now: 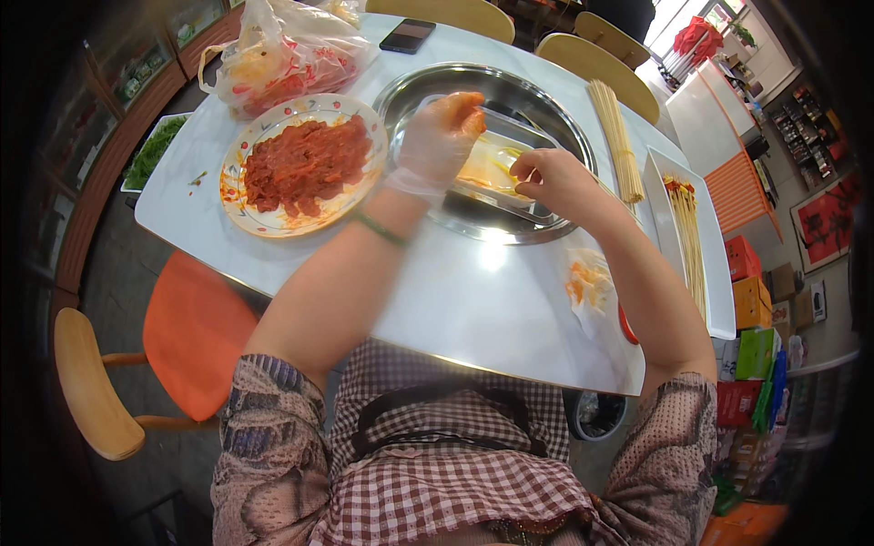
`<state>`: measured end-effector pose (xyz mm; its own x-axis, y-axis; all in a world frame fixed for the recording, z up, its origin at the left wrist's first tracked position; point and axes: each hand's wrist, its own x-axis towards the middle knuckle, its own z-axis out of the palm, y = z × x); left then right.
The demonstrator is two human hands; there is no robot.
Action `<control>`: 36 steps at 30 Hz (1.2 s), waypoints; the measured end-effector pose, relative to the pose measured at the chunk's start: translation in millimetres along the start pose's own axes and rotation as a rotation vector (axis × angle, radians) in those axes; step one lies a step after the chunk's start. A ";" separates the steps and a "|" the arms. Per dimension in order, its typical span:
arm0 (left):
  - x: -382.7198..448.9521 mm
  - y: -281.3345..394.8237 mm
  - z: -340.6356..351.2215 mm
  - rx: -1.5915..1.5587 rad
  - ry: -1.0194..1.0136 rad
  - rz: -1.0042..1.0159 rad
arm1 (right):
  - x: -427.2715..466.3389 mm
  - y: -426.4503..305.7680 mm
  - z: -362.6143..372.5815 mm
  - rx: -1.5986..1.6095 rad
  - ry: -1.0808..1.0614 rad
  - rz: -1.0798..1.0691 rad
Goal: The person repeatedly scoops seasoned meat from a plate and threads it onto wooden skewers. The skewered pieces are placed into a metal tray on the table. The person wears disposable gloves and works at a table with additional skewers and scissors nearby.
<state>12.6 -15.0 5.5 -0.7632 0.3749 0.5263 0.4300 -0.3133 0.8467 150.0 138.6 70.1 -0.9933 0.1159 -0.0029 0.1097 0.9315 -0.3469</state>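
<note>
My left hand, in a clear plastic glove smeared with red marinade, is raised over a round stainless steel basin. Its fingers are curled, and whether they hold anything is hidden. Bare, my right hand reaches in from the other side with thumb and fingertips close together. They are beside yellow strips in a shallow metal tray within the basin; I cannot tell if they grip one. To the left, a patterned plate bears a heap of red marinated meat slices.
A plastic bag and a phone lie at the back. On the right are bundled bamboo skewers, a white tray of loaded skewers and a stained tissue. An orange chair stands left.
</note>
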 end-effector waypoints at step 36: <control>0.1 0.3 1.8 -0.023 -0.018 0.045 | 45.1 48.3 33.0 0.275 0.138 0.145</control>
<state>13.6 -13.4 5.9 -0.7345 0.3752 0.5655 0.4524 -0.3504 0.8201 109.3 177.5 22.3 -0.9516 0.3034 0.0495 0.2165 0.7759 -0.5925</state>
